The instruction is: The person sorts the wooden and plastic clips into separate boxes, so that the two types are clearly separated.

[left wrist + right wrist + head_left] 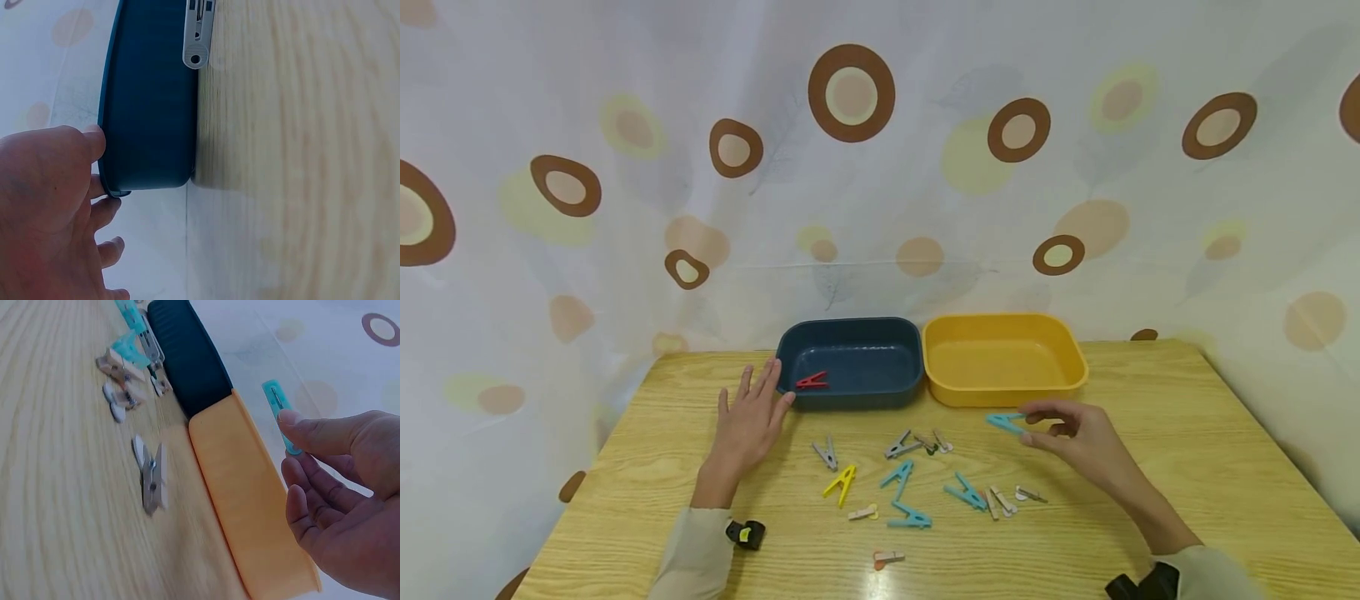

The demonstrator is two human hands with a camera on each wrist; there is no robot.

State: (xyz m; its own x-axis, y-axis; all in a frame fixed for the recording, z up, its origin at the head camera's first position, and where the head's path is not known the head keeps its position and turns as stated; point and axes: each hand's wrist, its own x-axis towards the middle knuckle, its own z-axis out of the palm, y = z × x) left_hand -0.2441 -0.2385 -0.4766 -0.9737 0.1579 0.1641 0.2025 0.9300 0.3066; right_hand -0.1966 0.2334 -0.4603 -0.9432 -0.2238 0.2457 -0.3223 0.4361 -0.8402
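Early stage: one red clip [812,381] is in the blue tray [857,401], most clips [917,518] on the counter [662,442]. Your spread left hand [747,427] touches the tray; your right hand [1086,442] pinches a light-blue clip [1000,422].

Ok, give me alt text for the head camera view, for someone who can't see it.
A right hand pinches a light blue clothespin near a yellow bin while the left hand touches a dark blue bin holding a red clothespin. More clothespins lie scattered on the wood-grain table.
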